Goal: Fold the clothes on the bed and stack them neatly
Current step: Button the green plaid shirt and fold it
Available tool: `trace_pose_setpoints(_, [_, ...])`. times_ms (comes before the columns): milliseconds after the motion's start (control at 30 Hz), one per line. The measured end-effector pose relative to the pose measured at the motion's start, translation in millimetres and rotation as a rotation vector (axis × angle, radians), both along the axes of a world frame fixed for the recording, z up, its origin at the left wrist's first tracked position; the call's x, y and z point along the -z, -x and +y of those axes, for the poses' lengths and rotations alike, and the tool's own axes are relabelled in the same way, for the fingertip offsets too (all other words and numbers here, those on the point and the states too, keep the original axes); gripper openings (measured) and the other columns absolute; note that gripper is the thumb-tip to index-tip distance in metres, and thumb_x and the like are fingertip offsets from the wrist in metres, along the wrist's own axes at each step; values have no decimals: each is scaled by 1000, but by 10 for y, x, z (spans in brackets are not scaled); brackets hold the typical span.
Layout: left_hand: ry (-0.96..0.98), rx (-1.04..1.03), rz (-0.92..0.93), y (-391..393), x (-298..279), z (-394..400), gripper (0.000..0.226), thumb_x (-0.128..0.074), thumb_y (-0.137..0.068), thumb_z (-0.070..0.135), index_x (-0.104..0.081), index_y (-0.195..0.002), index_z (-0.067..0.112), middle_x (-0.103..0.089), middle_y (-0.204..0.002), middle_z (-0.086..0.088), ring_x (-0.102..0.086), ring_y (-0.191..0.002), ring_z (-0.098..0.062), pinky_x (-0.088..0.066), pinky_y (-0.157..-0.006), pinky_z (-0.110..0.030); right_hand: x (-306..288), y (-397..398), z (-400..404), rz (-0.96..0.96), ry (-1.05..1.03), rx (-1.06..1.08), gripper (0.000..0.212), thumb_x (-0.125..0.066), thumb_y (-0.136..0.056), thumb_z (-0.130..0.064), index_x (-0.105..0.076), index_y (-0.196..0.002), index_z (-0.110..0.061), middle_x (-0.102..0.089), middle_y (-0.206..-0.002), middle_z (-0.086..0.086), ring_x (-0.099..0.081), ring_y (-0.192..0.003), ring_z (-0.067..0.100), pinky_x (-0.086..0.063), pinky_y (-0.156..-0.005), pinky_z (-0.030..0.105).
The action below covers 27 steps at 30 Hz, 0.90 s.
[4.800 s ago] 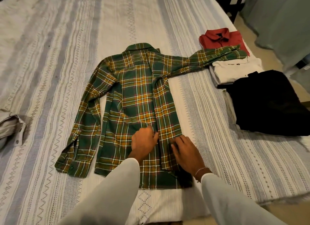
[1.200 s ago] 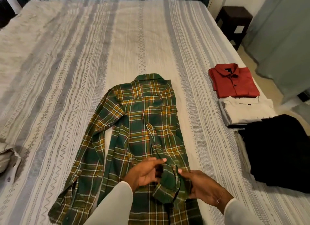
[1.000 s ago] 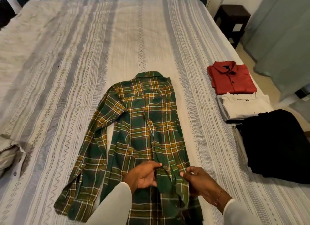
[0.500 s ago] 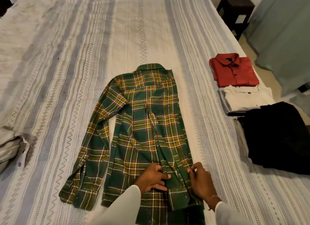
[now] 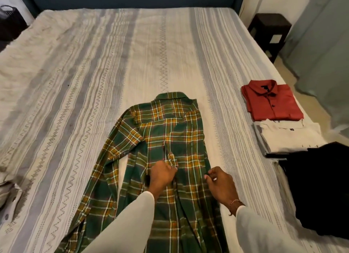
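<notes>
A green, yellow and white plaid shirt lies flat on the striped bedspread, collar pointing away from me. Its right side and right sleeve are folded in over the body, while its left sleeve trails down on the left. My left hand grips the folded-in sleeve at the middle of the shirt. Over the shirt's right edge, my right hand has curled fingers that pinch the cloth. Both of my forearms cover the shirt's lower part.
Along the bed's right edge lie a folded red shirt, a folded white garment and a black garment. A pale crumpled garment sits at the left edge. A dark stool and a grey curtain stand to the right.
The right sleeve, spread out toward the red shirt earlier, now lies folded down over the shirt's body. Both hands have slid up from the cuff to mid-shirt.
</notes>
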<state>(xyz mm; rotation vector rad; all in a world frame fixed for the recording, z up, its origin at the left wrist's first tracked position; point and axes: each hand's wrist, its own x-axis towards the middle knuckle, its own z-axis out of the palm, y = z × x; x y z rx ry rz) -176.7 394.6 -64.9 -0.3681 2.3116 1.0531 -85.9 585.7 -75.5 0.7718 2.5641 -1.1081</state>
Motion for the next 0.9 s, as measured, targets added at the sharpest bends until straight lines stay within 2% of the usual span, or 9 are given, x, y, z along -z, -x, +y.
trace_pose_setpoints(100, [39,-105,120,386,-27,125,30,-68,-95,32,-61,-111,8,-60,-100,-2,-61,-96,-21,-46,-84,-28,-2,647,164,83,73,14,27,-64,-98,-29,-60,-122,-17,-69,-115,2,-59,-93,12,-49,-84,23])
trace_pose_setpoints(167, [-9,-208,122,647,67,225,32,-68,-95,34,-57,-113,10,-58,-103,-1,-58,-96,-19,-48,-89,-31,43,1110,300,129,89,32,31,-62,-100,-27,-59,-128,-14,-68,-121,5,-60,-98,16,-49,-84,24])
trace_pose_setpoints(300, [-82,-358,108,1046,227,326,26,-68,-94,35,-63,-89,10,-66,-94,-7,-59,-79,-17,-49,-81,-29,115,1983,496,219,97,95,44,-62,-99,-31,-54,-138,-12,-64,-132,9,-64,-115,28,-51,-97,36])
trace_pose_setpoints(367, [-115,-409,83,1214,336,334,30,-70,-93,36,-61,-75,13,-64,-83,-5,-57,-72,-15,-53,-87,-32,122,2404,547,243,124,120,48,-62,-99,-33,-52,-140,-12,-62,-136,10,-63,-117,29,-51,-96,35])
trace_pose_setpoints(467, [-232,-473,-9,1368,469,264,29,-76,-87,37,-61,-89,13,-67,-93,-1,-63,-90,-21,-54,-97,-38,155,2885,596,206,118,94,46,-62,-99,-34,-57,-137,-9,-64,-134,10,-63,-117,32,-51,-99,38])
trace_pose_setpoints(533, [-358,-518,-84,1393,520,192,29,-81,-84,31,-70,-101,9,-73,-103,-5,-66,-96,-24,-55,-93,-41,223,3105,620,186,51,20,35,-63,-99,-31,-68,-123,-6,-70,-123,13,-66,-108,31,-51,-95,36])
trace_pose_setpoints(633, [-475,-539,-130,1374,537,28,17,-79,-86,24,-74,-96,10,-71,-101,-1,-63,-95,-22,-51,-96,-43,285,3323,622,251,9,-14,26,-65,-98,-27,-73,-113,-7,-73,-116,13,-66,-106,32,-49,-95,36])
trace_pose_setpoints(733, [-543,-600,-127,1347,616,-97,27,-80,-84,29,-75,-102,10,-73,-109,-3,-65,-107,-26,-52,-102,-47,394,3442,629,275,-46,-48,27,-68,-96,-28,-75,-115,-9,-72,-119,12,-66,-109,32,-47,-95,33])
trace_pose_setpoints(900, [-556,-638,-91,1316,712,-87,26,-79,-84,30,-74,-99,9,-76,-102,0,-70,-98,-20,-59,-76,-30,610,3434,613,256,-117,-66,29,-68,-95,-36,-76,-112,-14,-74,-115,10,-66,-106,31,-40,-85,26])
